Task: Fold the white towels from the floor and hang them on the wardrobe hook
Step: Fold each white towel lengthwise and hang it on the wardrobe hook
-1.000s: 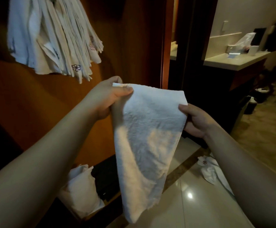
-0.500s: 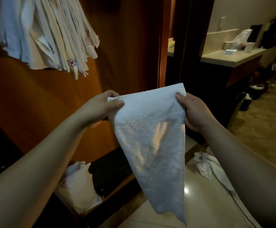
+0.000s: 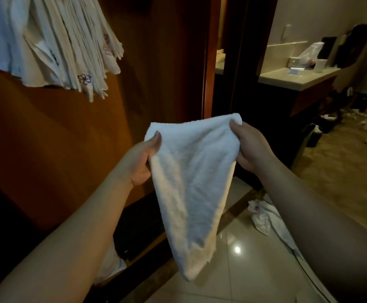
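White towel (image 3: 191,184) held up in mid-air before wardrobe door (image 3: 47,149), hanging down to narrow point above tiled floor (image 3: 243,270). Left hand (image 3: 140,162) pinches top left corner, thumb on front of cloth. Right hand (image 3: 251,147) pinches top right corner, thumb on front. Bunch of hung towels (image 3: 53,42) at upper left against door. Crumpled towel (image 3: 263,215) on floor at right, partly behind right forearm. Counter (image 3: 296,76) in background.

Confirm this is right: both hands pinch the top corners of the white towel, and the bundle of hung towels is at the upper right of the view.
Not quite. The head view shows the hung towels at the upper left. The rest holds: the left hand and right hand pinch the white towel by its top corners.
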The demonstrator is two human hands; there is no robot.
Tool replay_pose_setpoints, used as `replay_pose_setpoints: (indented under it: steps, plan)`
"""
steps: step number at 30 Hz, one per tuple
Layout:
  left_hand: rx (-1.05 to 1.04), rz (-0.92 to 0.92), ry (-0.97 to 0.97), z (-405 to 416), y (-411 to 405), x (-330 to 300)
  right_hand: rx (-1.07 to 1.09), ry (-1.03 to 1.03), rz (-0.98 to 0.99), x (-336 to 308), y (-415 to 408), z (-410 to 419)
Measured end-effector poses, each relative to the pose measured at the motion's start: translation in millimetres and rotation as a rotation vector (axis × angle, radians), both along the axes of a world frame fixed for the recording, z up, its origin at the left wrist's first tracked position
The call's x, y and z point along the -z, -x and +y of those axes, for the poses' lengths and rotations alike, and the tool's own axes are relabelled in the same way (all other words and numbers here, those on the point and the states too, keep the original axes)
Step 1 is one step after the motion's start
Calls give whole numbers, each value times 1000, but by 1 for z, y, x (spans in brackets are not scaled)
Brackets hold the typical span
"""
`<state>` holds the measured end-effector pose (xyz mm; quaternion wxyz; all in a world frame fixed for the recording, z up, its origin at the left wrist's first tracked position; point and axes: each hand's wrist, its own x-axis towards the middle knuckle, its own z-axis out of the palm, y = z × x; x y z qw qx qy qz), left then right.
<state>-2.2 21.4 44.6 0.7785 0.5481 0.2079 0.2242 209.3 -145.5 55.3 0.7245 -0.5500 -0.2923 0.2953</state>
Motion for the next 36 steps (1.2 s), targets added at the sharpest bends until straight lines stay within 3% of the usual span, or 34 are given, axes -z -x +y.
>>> replay_pose_setpoints:
  steps: [7, 14, 20, 26, 36]
  plan:
    - [-181, -52, -195, -35, 6, 15, 119, 37, -148, 33, 21, -21]
    - [-460, -20, -450, -99, 6, 36, 361, 162, -481, 59, 75, -29]
    - [-557, 3, -403, -102, 14, 57, 410, 202, -426, 76, 82, -37]
    - [-426, -27, -335, -71, 33, 61, 391, 294, -424, 80, 58, -46]
    - [-659, 176, -296, -123, 14, 86, 397, 412, -302, 117, 90, -35]
